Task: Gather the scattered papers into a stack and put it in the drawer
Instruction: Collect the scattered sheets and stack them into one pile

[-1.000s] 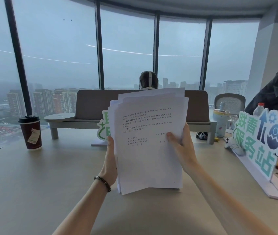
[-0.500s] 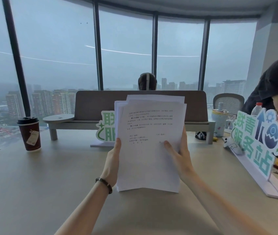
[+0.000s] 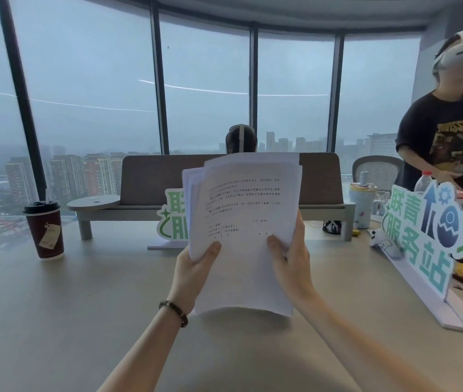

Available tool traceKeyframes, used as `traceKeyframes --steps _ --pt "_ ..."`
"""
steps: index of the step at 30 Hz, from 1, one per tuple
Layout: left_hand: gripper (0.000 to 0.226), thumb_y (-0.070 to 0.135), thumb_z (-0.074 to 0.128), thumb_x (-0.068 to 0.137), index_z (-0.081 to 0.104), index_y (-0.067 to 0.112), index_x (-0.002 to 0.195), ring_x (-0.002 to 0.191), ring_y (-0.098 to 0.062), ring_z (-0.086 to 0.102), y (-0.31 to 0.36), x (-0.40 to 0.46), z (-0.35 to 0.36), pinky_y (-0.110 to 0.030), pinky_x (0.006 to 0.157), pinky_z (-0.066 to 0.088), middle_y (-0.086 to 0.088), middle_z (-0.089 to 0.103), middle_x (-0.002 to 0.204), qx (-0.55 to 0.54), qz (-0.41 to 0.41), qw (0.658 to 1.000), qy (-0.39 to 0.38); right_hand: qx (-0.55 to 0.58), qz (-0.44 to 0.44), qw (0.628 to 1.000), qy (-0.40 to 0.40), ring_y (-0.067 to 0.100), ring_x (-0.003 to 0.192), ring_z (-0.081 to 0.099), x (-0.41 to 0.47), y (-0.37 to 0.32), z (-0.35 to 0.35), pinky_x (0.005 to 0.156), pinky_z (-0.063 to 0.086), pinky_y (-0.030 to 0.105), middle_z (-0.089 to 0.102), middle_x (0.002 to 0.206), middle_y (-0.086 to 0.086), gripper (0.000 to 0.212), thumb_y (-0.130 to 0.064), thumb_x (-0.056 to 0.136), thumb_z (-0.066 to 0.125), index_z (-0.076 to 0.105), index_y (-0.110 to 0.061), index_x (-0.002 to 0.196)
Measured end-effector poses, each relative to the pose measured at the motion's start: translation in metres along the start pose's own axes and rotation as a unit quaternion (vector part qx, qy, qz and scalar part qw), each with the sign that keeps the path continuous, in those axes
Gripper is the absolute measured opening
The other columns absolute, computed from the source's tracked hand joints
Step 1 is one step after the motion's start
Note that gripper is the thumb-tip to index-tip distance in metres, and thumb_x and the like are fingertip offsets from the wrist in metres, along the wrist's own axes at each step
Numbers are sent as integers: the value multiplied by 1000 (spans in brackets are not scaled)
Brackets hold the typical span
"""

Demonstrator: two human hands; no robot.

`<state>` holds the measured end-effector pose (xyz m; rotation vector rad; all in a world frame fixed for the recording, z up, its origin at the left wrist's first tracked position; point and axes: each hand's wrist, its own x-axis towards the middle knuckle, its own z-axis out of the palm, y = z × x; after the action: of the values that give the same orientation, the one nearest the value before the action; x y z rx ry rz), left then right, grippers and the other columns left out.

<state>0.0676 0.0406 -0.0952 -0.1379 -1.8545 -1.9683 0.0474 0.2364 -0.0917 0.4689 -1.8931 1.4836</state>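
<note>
Uneven stack of printed white papers (image 3: 241, 233) stands upright above the desk.

desk (image 3: 55, 321) | coffee cup (image 3: 45, 230) left | standing signs (image 3: 428, 239) right

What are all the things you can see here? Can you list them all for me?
papers: one uneven stack, white, held upright over the desk
coffee cup: one, dark red, black lid, desk's left
signs: two, green-white, one right, one behind papers
tumbler: one, pale blue, right
bottle: one, red cap, right
desk: one, beige
people: two, beyond the desk
left hand: holds papers' left edge
right hand: holds papers' right edge
</note>
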Motion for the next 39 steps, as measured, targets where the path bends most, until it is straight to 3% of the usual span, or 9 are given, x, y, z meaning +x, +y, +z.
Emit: traceKeyframes --steps 2,6,8,11,17,21,25,33,39 --pt "23 30 69 90 73 16 109 98 -24 73 2 0 -7 -43 88 58 -4 77 103 -45 -36 998 -39 -4 -13 1000 -8 6 128 50 -3 -1 -2 96 50 23 45 148 -9 76 -22 100 56 7 -40 156" --pt "34 37 70 84 74 14 109 101 -26 72 -2 2 -13 -47 94 55 -7 76 106 -44 -66 994 -71 -16 -16 1000 -8 16 140 40 16 -8 -9 110 41 52 34 157 -10 92 -31 96 62 -8 -54 151" --pt "38 39 75 80 75 14 108 101 -27 72 -4 2 -13 -48 94 55 -8 76 106 -46 -70 994 -74 4 -30 999 -13 15 140 41 32 -20 -12 109 41 54 35 156 -13 95 -39 93 63 -11 -55 150" --pt "39 39 78 79 75 12 108 101 -30 71 -5 2 -14 -47 92 56 -9 76 106 -55 -70 993 -81 -23 -82 996 -6 -17 119 39 58 -36 -18 98 40 26 38 131 -24 98 -26 94 66 -8 -45 155" --pt "39 39 75 76 76 14 106 101 -33 71 -8 5 -18 -51 95 54 -13 75 109 -77 -80 988 -103 -177 -125 975 -56 8 77 48 88 -68 -30 68 38 13 35 113 2 85 -21 94 62 10 -63 147" --pt "43 37 69 80 71 12 115 106 -36 69 -8 8 -21 -53 97 51 -15 73 114 -96 -88 984 -124 -222 -126 964 -71 10 92 47 94 -64 -33 84 49 28 32 120 -3 59 -25 95 61 38 -51 142" --pt "44 37 68 81 70 12 117 108 -36 68 -8 10 -22 -55 99 50 -15 72 117 -103 -92 982 -132 -231 -154 960 -38 5 114 34 96 -55 -31 105 43 40 35 129 -3 48 -21 95 61 53 -38 139" --pt "43 34 71 81 70 11 117 109 -38 67 -12 9 -24 -54 97 51 -17 71 118 -114 -93 980 -136 -240 -196 949 -65 22 123 44 94 -51 -35 101 47 40 34 143 7 52 -12 97 57 52 -41 140" --pt "32 38 73 78 77 15 100 98 -33 72 -17 3 -19 -46 85 58 -13 76 105 -39 -61 991 -111 -157 -138 975 -70 6 124 37 95 -52 -34 108 44 37 37 138 0 74 -10 93 65 31 -50 146"
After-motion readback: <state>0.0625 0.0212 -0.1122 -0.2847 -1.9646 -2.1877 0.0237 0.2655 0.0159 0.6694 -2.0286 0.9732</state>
